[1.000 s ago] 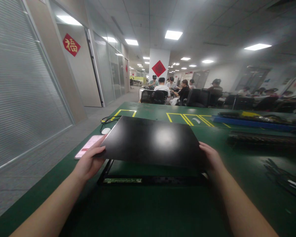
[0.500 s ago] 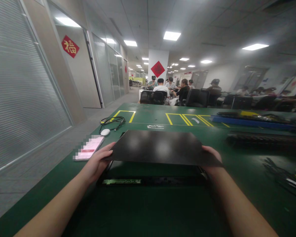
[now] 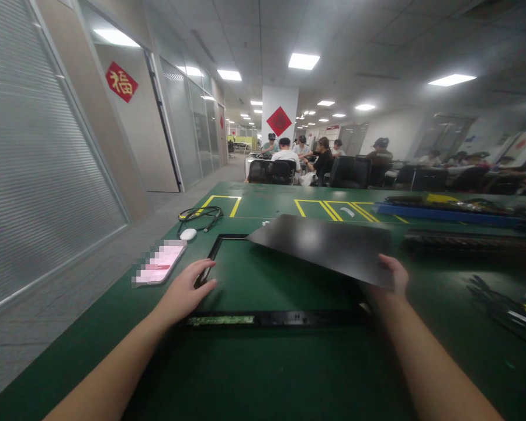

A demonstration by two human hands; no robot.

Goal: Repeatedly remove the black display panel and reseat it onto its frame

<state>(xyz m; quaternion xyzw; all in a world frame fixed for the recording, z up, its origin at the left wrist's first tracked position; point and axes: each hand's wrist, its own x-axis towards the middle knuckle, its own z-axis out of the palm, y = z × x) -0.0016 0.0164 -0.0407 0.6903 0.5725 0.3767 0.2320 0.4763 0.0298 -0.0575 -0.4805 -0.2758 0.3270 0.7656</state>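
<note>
A thin black panel (image 3: 328, 245) hangs tilted above the green table (image 3: 267, 374), held at its near right corner by my right hand (image 3: 388, 280). Under it lies a black rectangular frame (image 3: 280, 318) flat on the table, with a green strip along its near edge. My left hand (image 3: 186, 289) rests on the frame's left side with fingers loosely stretched, holding nothing.
A phone (image 3: 160, 263) lies left of the frame, with a small white mouse (image 3: 188, 234) and a coiled black cable (image 3: 200, 214) beyond it. Long black and blue trays (image 3: 447, 213) and loose tools (image 3: 504, 304) sit at the right. Several people sit at far desks.
My left hand has let go of the panel and dropped onto the frame. The panel has swung right and up, held by my right hand alone, uncovering the frame.
</note>
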